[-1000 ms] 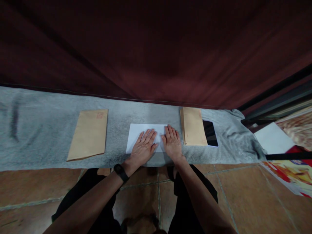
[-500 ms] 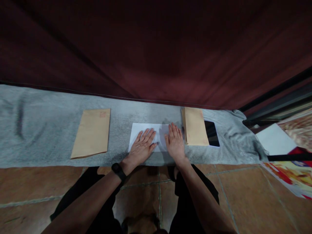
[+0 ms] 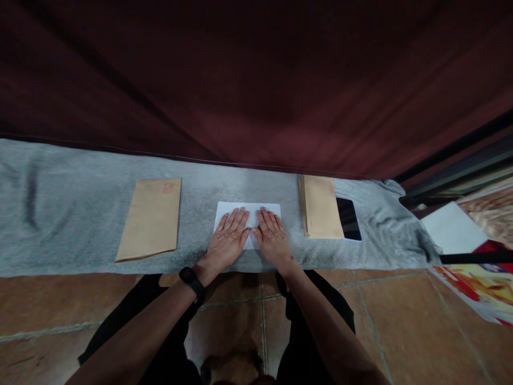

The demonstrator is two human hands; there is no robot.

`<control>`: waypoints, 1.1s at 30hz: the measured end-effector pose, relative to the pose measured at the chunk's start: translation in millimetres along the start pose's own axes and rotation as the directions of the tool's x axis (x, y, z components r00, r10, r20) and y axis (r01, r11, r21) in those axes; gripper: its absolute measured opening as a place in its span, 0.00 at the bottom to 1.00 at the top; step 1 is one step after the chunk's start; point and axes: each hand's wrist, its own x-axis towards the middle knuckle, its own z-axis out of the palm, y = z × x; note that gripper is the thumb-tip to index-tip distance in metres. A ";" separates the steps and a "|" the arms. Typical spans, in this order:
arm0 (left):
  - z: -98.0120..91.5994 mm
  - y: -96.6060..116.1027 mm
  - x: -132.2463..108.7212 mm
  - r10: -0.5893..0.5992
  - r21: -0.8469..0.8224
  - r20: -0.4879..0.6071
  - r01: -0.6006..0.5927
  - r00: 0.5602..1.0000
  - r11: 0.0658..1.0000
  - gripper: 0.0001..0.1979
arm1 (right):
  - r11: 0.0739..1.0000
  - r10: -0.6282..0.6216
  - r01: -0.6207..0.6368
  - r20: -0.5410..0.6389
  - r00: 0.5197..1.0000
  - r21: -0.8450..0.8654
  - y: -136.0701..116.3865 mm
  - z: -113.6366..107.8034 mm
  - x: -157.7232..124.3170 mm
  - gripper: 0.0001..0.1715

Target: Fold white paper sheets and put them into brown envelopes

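Observation:
A white sheet of paper [image 3: 251, 207] lies flat on the grey cloth in front of me. My left hand [image 3: 227, 239] rests palm down on its left half, fingers stretched out. On the right half lies my right hand [image 3: 273, 239], also flat with its fingers extended. The two thumbs nearly meet at the paper's middle. Part of the sheet is hidden under both hands. To the left is a brown paper envelope [image 3: 151, 219] with a red mark near its top corner. A stack of similar brown envelopes [image 3: 323, 208] sits to the right of my right hand.
A dark-screened tablet or phone [image 3: 349, 219] is partly under the envelope stack. The grey cloth [image 3: 80, 214] covers a narrow surface, with a dark red curtain [image 3: 248, 107] hanging behind it. At far right are a white sheet [image 3: 455, 227] and a colourful printed box or packet [image 3: 481, 289].
My right hand has moved left, from the paper's right edge onto its right half. My left hand has shifted slightly left and stays flat on the paper.

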 end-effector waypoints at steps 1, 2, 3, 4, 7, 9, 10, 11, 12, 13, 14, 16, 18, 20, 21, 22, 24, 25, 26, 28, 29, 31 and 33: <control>-0.5 -2.1 -0.3 -0.009 0.006 -0.003 0.009 1.000 1.000 0.31 | 1.000 0.008 -0.008 -0.011 1.000 -0.013 2.3 0.0 -0.4 0.34; -0.8 -4.3 -0.5 -0.020 0.011 -0.006 0.020 1.000 1.000 0.31 | 0.999 0.017 -0.018 -0.020 1.000 -0.027 4.4 0.0 -0.8 0.34; -1.0 -6.5 -0.8 -0.034 0.016 -0.009 0.034 0.999 0.999 0.32 | 0.999 0.027 -0.028 -0.027 0.999 -0.040 6.3 -0.1 -1.1 0.34; -1.3 -8.6 -0.9 -0.050 0.020 -0.010 0.050 0.999 0.999 0.32 | 0.998 0.035 -0.037 -0.032 0.999 -0.052 8.1 -0.3 -1.3 0.34; -2.5 -14.3 -0.2 -0.103 0.030 -0.003 0.103 0.995 0.994 0.34 | 0.995 0.054 -0.057 -0.037 0.998 -0.083 14.0 -1.5 -1.8 0.34; -3.8 -17.7 0.8 -0.136 0.037 0.005 0.136 0.991 0.990 0.34 | 0.993 0.067 -0.071 -0.041 0.997 -0.098 18.3 -3.0 -1.9 0.34; -4.3 -19.3 1.5 -0.154 0.040 0.006 0.154 0.988 0.987 0.34 | 0.991 0.075 -0.079 -0.043 0.996 -0.104 20.4 -3.9 -1.9 0.34; -4.7 -20.9 2.1 -0.175 0.044 0.005 0.174 0.985 0.984 0.34 | 0.991 0.080 -0.085 -0.044 0.996 -0.108 22.4 -4.9 -1.8 0.34; -4.9 -22.6 2.8 -0.196 0.047 0.004 0.195 0.981 0.980 0.34 | 0.990 0.085 -0.089 -0.045 0.995 -0.110 24.1 -5.8 -1.8 0.34; -5.0 -24.3 3.5 -0.216 0.048 0.002 0.216 0.976 0.975 0.34 | 0.989 0.089 -0.093 -0.045 0.995 -0.111 25.5 -6.6 -1.6 0.34; -4.9 -26.1 4.2 -0.236 0.048 0.000 0.236 0.972 0.971 0.34 | 0.989 0.092 -0.097 -0.045 0.995 -0.112 26.7 -7.2 -1.5 0.34; -4.8 -29.8 5.8 -0.276 0.047 -0.009 0.276 0.961 0.960 0.35 | 0.988 0.099 -0.103 -0.046 0.994 -0.113 28.3 -8.0 -1.2 0.35; -4.8 -32.5 7.6 -0.314 0.043 -0.035 0.316 0.949 0.948 0.35 | 0.987 0.111 -0.116 -0.051 0.992 -0.108 29.6 -8.0 -1.0 0.35; -5.1 -32.3 9.5 -0.337 0.030 -0.083 0.340 0.938 0.940 0.34 | 0.987 0.122 -0.127 -0.056 0.991 -0.095 31.2 -8.1 -0.9 0.34; -5.3 -30.4 10.4 -0.331 0.017 -0.106 0.335 0.938 0.942 0.34 | 0.987 0.130 -0.135 -0.060 0.990 -0.085 32.1 -8.4 -0.8 0.34; -5.2 -27.2 11.1 -0.313 0.001 -0.124 0.316 0.942 0.949 0.34 | 0.987 0.141 -0.146 -0.066 0.988 -0.074 33.0 -9.0 -0.6 0.33; -4.7 -16.6 11.9 -0.244 -0.039 -0.134 0.241 0.960 0.970 0.33 | 0.985 0.163 -0.167 -0.085 0.983 -0.047 33.7 -11.0 0.5 0.33; -4.2 -9.9 12.2 -0.194 -0.060 -0.126 0.188 0.973 0.980 0.33 | 0.985 0.168 -0.171 -0.094 0.981 -0.031 33.1 -12.4 1.5 0.33; -3.6 -2.8 12.5 -0.141 -0.077 -0.111 0.133 0.984 0.988 0.32 | 0.986 0.165 -0.166 -0.097 0.982 -0.011 31.7 -13.8 3.0 0.33; -2.0 10.5 13.6 -0.048 -0.098 -0.074 0.041 0.996 0.994 0.31 | 0.991 0.134 -0.131 -0.083 0.988 0.036 25.8 -15.8 7.2 0.33; -1.1 15.9 14.7 -0.020 -0.102 -0.053 0.014 0.998 0.995 0.30 | 0.992 0.112 -0.108 -0.068 0.991 0.062 21.4 -16.1 9.8 0.33; 1.0 22.7 17.7 -0.009 -0.095 -0.015 0.008 1.000 0.995 0.30 | 0.992 0.067 -0.064 -0.028 0.997 0.108 11.2 -14.8 15.1 0.33; 3.7 24.9 21.0 -0.030 -0.077 0.010 0.031 0.999 0.997 0.30 | 0.991 0.029 -0.031 0.011 1.000 0.133 1.4 -11.5 19.5 0.33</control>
